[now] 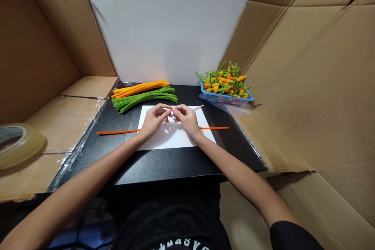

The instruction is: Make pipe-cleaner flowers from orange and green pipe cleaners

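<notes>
Over a white sheet of paper (164, 140), the fingertips of my left hand (154, 119) and my right hand (187, 119) meet. Both are closed in a pinch on a small bit of orange pipe cleaner (171, 108). A thin pale stick (199, 108) sticks out past my right hand, pointing to the upper right; its other end is hidden by the hand. Orange pipe cleaner lengths extend from behind the wrists, one on the left (117, 132) and one on the right (215, 127). Whether they join the pinched bit is hidden.
Behind my left hand lie bundles of orange pipe cleaners (140, 88) and green pipe cleaners (143, 99). A blue basket (225, 99) of orange-and-green pipe cleaner pieces stands back right. A tape roll (32, 144) rests on cardboard at left. Cardboard walls (322, 86) flank the black table (140, 168).
</notes>
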The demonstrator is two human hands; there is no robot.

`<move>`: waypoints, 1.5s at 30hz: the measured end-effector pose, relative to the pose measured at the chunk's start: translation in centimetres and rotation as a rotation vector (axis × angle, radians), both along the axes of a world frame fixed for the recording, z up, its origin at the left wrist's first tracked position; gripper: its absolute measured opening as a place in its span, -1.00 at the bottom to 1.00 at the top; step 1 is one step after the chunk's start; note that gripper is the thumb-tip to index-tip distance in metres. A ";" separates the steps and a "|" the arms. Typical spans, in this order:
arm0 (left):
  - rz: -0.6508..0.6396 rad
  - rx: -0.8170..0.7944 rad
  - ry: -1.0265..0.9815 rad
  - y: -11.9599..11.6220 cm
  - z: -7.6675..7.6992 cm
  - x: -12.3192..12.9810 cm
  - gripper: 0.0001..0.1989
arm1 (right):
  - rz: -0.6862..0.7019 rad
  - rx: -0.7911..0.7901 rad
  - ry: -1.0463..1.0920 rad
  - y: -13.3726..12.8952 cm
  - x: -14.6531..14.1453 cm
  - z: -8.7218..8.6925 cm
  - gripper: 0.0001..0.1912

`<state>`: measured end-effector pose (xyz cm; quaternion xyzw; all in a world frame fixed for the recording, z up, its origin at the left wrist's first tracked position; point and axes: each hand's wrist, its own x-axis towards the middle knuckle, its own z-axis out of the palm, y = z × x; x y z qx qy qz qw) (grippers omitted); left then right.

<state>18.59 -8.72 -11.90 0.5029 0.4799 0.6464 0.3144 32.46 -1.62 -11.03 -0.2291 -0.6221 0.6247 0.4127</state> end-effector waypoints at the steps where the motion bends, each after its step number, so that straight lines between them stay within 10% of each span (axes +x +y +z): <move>1: 0.003 -0.001 0.015 -0.1 0.0 0.1 -0.62 | -0.001 -0.005 0.007 0.0 0.0 0.0 -0.68; 12: 0.219 0.094 0.260 -0.6 0.0 0.5 -0.69 | -0.025 0.019 -0.005 0.1 0.0 0.0 -0.66; 23: 0.403 0.231 1.131 -0.6 -0.6 0.4 -0.73 | -0.041 -0.137 -0.010 0.1 -0.3 -0.9 -0.65; 45: 0.390 0.103 0.728 -1.2 0.0 1.2 -0.82 | -0.001 -0.184 0.033 -0.1 -0.3 -0.3 -0.69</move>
